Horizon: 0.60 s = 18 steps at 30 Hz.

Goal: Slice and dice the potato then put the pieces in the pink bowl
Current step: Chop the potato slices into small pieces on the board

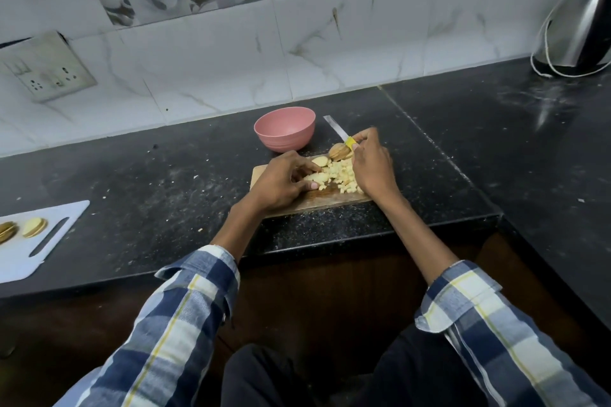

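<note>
A wooden cutting board [334, 200] lies on the black counter, covered with diced potato pieces [340, 177]. My left hand [281, 183] curls over potato slices [315, 178] at the board's left side and holds them. My right hand [372, 165] grips a yellow-handled knife [335, 127], its blade pointing away toward the wall. A sliced potato chunk [339, 151] with skin sits at the board's far edge, with one loose slice [320, 161] beside it. The pink bowl [284, 128] stands just behind the board; no pieces show inside it.
A white cutting board [49, 235] with potato slices [34, 227] lies at the left counter edge. A steel kettle [578, 30] with a cord stands at the back right. A wall socket [46, 68] is on the tiled wall. Potato scraps dot the counter.
</note>
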Tool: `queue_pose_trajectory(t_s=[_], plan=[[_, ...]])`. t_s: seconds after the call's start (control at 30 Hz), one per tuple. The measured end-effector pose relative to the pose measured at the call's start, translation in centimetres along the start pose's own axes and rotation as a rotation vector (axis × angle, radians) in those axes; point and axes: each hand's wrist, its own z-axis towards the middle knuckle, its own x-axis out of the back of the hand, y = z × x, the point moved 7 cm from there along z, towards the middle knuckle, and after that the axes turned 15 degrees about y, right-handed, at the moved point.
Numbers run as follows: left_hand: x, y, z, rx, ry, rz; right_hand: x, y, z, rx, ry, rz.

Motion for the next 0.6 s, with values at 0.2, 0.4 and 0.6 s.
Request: queue_pose_trajectory(t_s=[0.2, 0.4, 0.6], plan=[[-0.9, 1.2, 0.1, 0.028, 0.072, -0.052, -0.5, 0.3, 0.1, 0.02, -0.015, 0.006], [-1.9, 2.0, 0.2, 0.077, 0.167, -0.126, -0.7, 0.5, 0.2, 0.023, -0.01, 0.012], [-2.1, 1.9, 0.2, 0.125, 0.225, -0.168, -0.6, 0.7, 0.2, 0.017, -0.007, 0.019]])
